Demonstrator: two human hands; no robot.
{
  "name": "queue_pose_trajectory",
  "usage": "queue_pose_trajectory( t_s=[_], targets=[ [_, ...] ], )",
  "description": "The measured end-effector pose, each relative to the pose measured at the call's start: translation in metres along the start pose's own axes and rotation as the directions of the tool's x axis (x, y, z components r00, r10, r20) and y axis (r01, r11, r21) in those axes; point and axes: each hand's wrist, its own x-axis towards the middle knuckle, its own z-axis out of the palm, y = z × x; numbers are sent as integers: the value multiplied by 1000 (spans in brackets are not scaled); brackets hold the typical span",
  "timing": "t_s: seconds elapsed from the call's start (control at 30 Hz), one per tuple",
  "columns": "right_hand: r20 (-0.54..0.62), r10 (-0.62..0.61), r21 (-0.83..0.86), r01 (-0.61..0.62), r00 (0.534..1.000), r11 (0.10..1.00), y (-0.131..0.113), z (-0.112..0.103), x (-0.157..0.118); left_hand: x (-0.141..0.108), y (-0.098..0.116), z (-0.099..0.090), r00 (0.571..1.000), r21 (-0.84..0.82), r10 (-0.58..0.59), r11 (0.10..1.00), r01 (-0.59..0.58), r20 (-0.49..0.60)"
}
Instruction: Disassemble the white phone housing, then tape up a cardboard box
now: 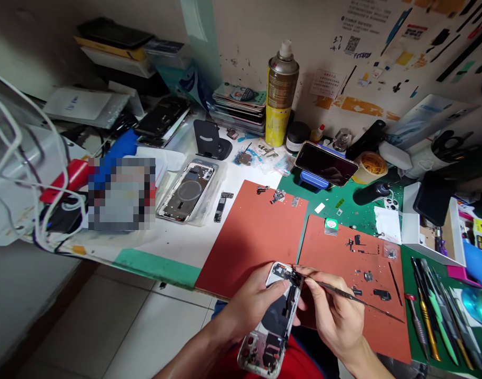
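Observation:
My left hand (251, 297) is wrapped around an opened smartphone frame (281, 310) with its inner parts bare, the thumb pressing on its upper part. The frame is held tilted in front of the table's near edge. Closed around a slim dark metal pry tool (343, 295), my right hand (339, 310) keeps the tip at the phone's upper right corner. Small screws and phone parts (382, 295) lie on the orange mat (383, 337) beyond my right hand. What the tip touches is too small to tell.
Another opened phone housing (188, 192) lies in a clear tray, with a logic board (223, 206) beside it. A phone (327, 162) leans on a blue stand. A spray can (281, 95) stands behind. Screwdrivers and tweezers (434, 310) lie right; white cables (12, 137) hang left.

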Motion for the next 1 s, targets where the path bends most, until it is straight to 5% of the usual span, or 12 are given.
queue_pose_trajectory(
  t_s=[0.27, 0.63, 1.0],
  targets=[
    [52, -104, 68, 100, 993, 993, 3, 6, -9, 0, -3, 1, 998, -27, -8, 1000, 7, -62],
    [96, 123, 99, -132, 988, 986, 3, -1, 4, 2, -5, -2, 999, 17, 38, 999, -38, 1],
    [163, 90, 165, -117, 983, 979, 16, -6, 4, 0, -9, -7, 1000, 10, 7, 1000, -8, 23]
  ],
)
